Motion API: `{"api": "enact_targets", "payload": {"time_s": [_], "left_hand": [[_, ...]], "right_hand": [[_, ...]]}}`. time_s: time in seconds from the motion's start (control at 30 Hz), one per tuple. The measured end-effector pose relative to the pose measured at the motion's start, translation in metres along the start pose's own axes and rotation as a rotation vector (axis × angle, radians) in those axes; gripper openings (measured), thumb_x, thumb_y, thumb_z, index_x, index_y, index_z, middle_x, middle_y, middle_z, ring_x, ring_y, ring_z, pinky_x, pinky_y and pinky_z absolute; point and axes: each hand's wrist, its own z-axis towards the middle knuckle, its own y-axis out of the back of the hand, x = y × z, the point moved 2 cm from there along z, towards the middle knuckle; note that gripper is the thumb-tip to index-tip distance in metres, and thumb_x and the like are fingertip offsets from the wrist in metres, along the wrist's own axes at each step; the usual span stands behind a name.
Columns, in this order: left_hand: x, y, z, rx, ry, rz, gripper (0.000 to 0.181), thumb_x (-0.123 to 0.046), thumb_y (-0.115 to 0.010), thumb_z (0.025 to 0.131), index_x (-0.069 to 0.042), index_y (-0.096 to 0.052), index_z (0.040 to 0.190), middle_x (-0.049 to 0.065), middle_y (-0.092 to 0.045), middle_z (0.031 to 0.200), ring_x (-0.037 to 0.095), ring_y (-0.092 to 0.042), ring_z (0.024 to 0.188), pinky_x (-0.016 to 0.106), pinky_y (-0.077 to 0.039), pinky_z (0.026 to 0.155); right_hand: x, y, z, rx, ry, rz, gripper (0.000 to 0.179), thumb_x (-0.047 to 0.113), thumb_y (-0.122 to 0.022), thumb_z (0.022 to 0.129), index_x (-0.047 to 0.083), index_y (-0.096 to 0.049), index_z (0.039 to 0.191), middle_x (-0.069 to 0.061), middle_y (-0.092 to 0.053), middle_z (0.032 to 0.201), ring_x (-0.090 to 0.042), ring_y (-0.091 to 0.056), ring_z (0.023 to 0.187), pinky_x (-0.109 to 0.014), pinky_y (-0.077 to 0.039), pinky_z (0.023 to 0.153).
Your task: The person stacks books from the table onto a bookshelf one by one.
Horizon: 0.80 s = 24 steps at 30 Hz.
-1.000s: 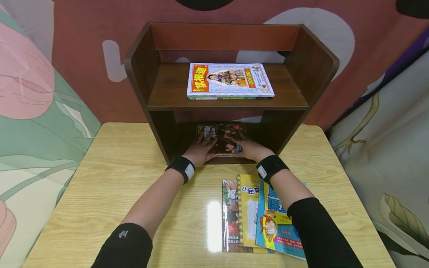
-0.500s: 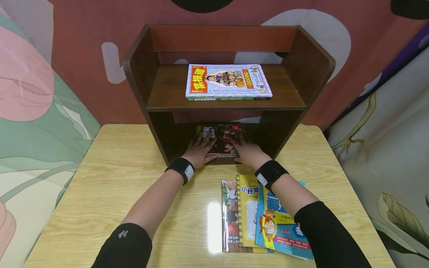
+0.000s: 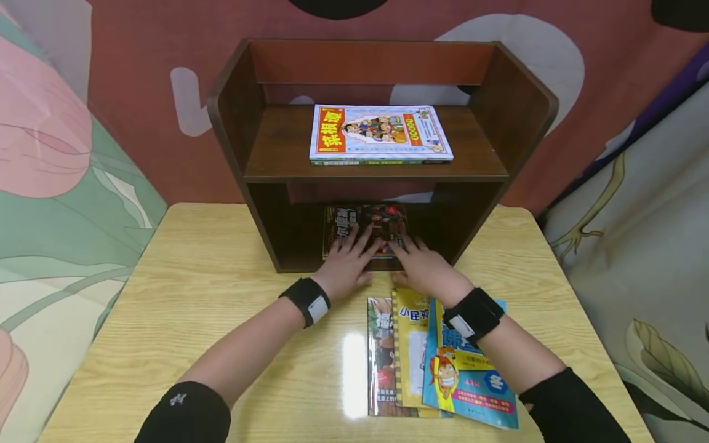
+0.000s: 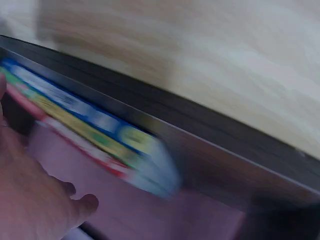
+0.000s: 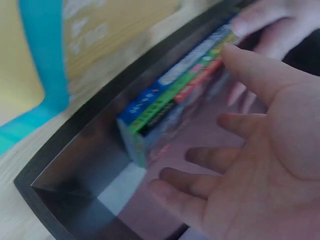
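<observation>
A stack of dark-covered books (image 3: 339, 223) lies flat on the lower shelf of a brown wooden bookshelf (image 3: 376, 173). My left hand (image 3: 344, 266) is at its front edge, fingers spread and mostly straight. Beside it, my right hand (image 3: 429, 268) has its fingers stretched toward the same stack. Neither hand grips anything; whether the fingertips touch the covers I cannot tell. Blurred coloured spines (image 4: 85, 120) show beyond the fingers in the left wrist view. In the right wrist view, the right palm (image 5: 270, 140) faces the camera, with the left hand close to its thumb.
On the upper shelf lies a small pile of books with a white, red and yellow cover (image 3: 382, 133). A dark photo-covered book (image 3: 381, 363), a yellow book (image 3: 410, 344) and a blue book (image 3: 471, 394) overlap on the wooden table (image 3: 221, 271) in front.
Both hands have drawn back from the top of the lower stack toward the shelf's front edge, uncovering more of the cover. The stack itself appears unmoved.
</observation>
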Motion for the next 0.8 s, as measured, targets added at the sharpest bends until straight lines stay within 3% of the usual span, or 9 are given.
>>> {"api": "enact_targets", "payload": {"time_s": [0.17,0.4,0.6,0.8], "left_hand": [[-0.04,0.002,-0.026,0.017,-0.164,-0.019,0.079,-0.055,-0.046,0.093,-0.02,-0.01,0.154,0.01,0.005,0.16,0.034,0.002,0.146,0.057,-0.018,0.114],[-0.079,-0.001,-0.058,0.125,-0.298,-0.073,0.078,-0.057,-0.044,0.092,-0.018,-0.015,0.153,0.009,0.004,0.16,0.033,0.003,0.146,0.055,-0.019,0.114],[-0.099,-0.003,-0.069,0.166,-0.391,-0.058,0.074,-0.057,-0.04,0.094,-0.021,-0.014,0.153,0.007,-0.002,0.16,0.031,-0.006,0.146,0.054,-0.019,0.115],[-0.105,-0.006,-0.072,0.19,-0.407,-0.024,0.073,-0.058,-0.039,0.094,-0.021,-0.016,0.153,0.006,-0.006,0.16,0.029,-0.009,0.146,0.054,-0.018,0.115]], "right_hand": [[0.001,-0.002,-0.026,0.001,-0.048,-0.003,0.071,0.041,-0.061,0.09,0.008,-0.035,0.146,-0.021,-0.026,0.153,-0.044,-0.034,0.134,-0.057,-0.039,0.101],[0.007,-0.016,-0.076,-0.069,-0.087,0.022,0.069,0.039,-0.068,0.085,0.005,-0.045,0.14,-0.022,-0.039,0.146,-0.043,-0.045,0.127,-0.056,-0.046,0.093],[0.01,-0.031,-0.112,-0.02,-0.186,0.045,0.074,0.044,-0.069,0.083,0.0,-0.045,0.137,-0.027,-0.036,0.145,-0.049,-0.041,0.127,-0.058,-0.047,0.09],[0.01,-0.048,-0.135,0.041,-0.318,-0.027,0.102,0.072,-0.058,0.074,-0.008,-0.044,0.135,-0.037,-0.032,0.142,-0.057,-0.038,0.124,-0.064,-0.048,0.08]]}}
